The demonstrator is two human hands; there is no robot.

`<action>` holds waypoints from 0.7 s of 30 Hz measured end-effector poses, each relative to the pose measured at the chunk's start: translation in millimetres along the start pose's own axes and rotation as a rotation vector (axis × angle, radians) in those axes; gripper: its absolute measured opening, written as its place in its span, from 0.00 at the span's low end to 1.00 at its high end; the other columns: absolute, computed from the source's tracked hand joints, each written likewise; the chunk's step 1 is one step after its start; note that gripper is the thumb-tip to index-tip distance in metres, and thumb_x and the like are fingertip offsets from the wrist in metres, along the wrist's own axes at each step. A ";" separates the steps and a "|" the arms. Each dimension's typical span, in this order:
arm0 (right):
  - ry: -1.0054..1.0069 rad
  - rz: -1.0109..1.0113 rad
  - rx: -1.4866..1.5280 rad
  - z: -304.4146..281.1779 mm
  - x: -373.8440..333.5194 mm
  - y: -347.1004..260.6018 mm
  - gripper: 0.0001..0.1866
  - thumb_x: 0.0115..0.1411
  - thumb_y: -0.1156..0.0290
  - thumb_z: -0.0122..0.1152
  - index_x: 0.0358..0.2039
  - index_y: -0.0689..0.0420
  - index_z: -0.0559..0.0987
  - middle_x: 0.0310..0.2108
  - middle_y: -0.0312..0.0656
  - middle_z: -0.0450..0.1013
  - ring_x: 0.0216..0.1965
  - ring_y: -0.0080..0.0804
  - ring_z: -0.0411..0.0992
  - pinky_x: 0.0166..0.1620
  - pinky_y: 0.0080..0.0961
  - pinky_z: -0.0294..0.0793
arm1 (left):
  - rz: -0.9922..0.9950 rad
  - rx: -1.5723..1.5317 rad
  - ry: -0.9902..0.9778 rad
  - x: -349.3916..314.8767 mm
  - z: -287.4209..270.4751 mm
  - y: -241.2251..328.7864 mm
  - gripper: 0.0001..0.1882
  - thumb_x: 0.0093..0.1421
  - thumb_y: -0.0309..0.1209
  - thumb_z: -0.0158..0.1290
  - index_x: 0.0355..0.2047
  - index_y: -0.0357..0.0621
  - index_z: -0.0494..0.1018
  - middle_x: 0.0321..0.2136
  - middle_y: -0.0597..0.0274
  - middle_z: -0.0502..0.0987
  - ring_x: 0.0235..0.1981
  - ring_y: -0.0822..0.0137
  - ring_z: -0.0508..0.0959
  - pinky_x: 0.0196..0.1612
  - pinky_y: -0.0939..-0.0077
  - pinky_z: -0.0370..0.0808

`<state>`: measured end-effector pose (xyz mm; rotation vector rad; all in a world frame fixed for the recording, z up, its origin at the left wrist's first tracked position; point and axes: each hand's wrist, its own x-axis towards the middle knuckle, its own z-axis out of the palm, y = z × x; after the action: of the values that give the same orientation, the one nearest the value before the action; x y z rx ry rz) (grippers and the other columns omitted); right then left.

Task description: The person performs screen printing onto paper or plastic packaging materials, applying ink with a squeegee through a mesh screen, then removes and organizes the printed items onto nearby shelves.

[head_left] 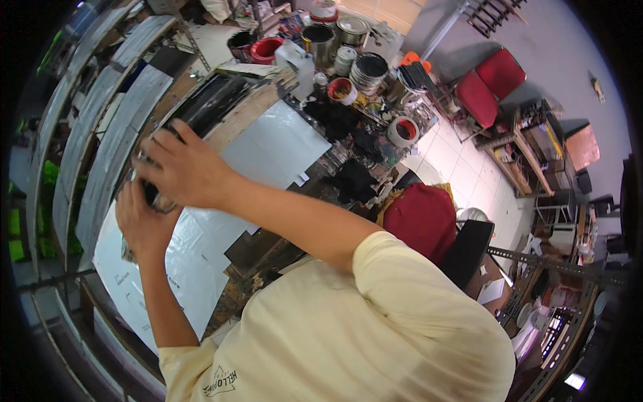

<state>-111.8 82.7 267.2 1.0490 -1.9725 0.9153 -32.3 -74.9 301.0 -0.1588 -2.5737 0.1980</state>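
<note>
My left hand (143,221) is at the left end of the work table, its fingers closed around a dark object (151,193) whose kind I cannot make out. Just above and partly over it, my right hand (187,171) is bent and smeared by motion, so its grip is unclear. Beyond my hands lies a wooden frame (258,90) with a black, ink-smeared surface (218,100). Under my wrists, white glossy sheeting (194,248) with small print covers the table. A pale sheet (281,141) lies to the right of the frame.
Paint cans (368,70), a white jug (295,67) and a tape roll (403,131) crowd the table's far right side. Shelves of long grey boards (124,147) stand close on my left. A red-covered seat (420,221) and a red chair (477,97) are to the right.
</note>
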 end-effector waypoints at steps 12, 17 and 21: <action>-0.550 1.136 -0.489 -144.4 -325.4 67.4 0.35 0.60 0.58 0.66 0.65 0.55 0.69 0.57 0.60 0.64 0.55 0.59 0.66 0.54 0.52 0.72 | -0.064 0.034 -0.038 -9.0 -2.4 7.0 0.44 0.41 0.55 0.75 0.54 0.43 0.74 0.40 0.56 0.77 0.43 0.53 0.77 0.48 0.57 0.73; -0.741 1.124 -0.525 -98.1 -320.4 72.8 0.35 0.60 0.55 0.66 0.66 0.52 0.69 0.55 0.58 0.65 0.55 0.61 0.66 0.54 0.51 0.74 | -0.079 -0.002 -0.050 -11.6 -1.1 12.1 0.44 0.41 0.55 0.75 0.53 0.42 0.75 0.40 0.55 0.77 0.42 0.52 0.77 0.48 0.56 0.72; -0.677 0.997 -0.324 -91.0 -361.0 95.9 0.29 0.56 0.73 0.63 0.60 0.55 0.74 0.48 0.57 0.71 0.51 0.59 0.70 0.53 0.48 0.74 | -0.058 -0.058 -0.033 -13.5 2.0 10.5 0.43 0.40 0.55 0.74 0.52 0.42 0.75 0.40 0.54 0.77 0.43 0.51 0.76 0.49 0.57 0.71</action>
<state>-21.6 331.3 -11.8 0.1030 -3.1820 0.6818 -21.2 -66.9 290.5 -0.1032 -2.6147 0.1050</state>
